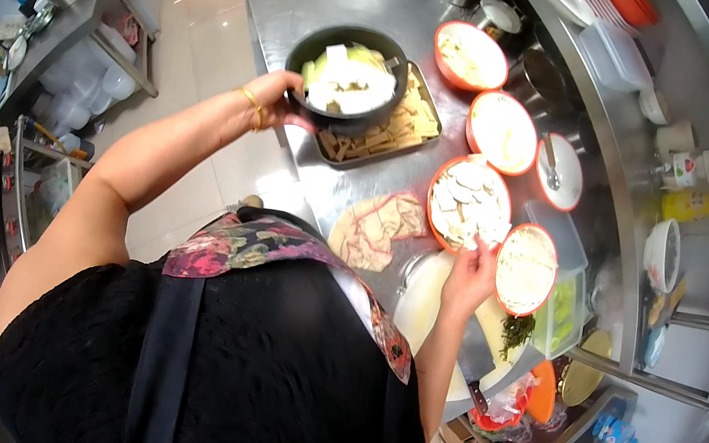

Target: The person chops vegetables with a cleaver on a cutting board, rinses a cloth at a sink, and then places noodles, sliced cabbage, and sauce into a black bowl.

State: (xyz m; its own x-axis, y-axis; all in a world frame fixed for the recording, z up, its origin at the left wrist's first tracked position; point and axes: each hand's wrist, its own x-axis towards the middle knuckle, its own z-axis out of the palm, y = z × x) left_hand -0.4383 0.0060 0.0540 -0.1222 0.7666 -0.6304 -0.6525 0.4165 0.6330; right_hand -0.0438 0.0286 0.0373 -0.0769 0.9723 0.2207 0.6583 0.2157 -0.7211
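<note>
My left hand (273, 101) grips the near-left side of a dark round pot (303, 49), which is held over a metal tray (429, 140) of tan strips. Inside the pot are white and pale yellow-green pieces. My right hand (469, 280) is at the near rim of an orange-rimmed bowl (431, 219) filled with white slices (470, 195). Its fingers are drawn together among the slices at the edge; what they pinch is too small to make out. Just right of this hand stands a smaller bowl (526, 269) of pale shreds.
Two more orange-rimmed bowls, one of pale pieces (471, 55) and one of white food (501, 132), stand farther back. A bowl with a spoon (560, 172) is beside them. A cloth (377, 228) lies nearer me. By my right forearm are a cutting board (496, 332), a knife (476, 381) and dark green herbs (515, 333).
</note>
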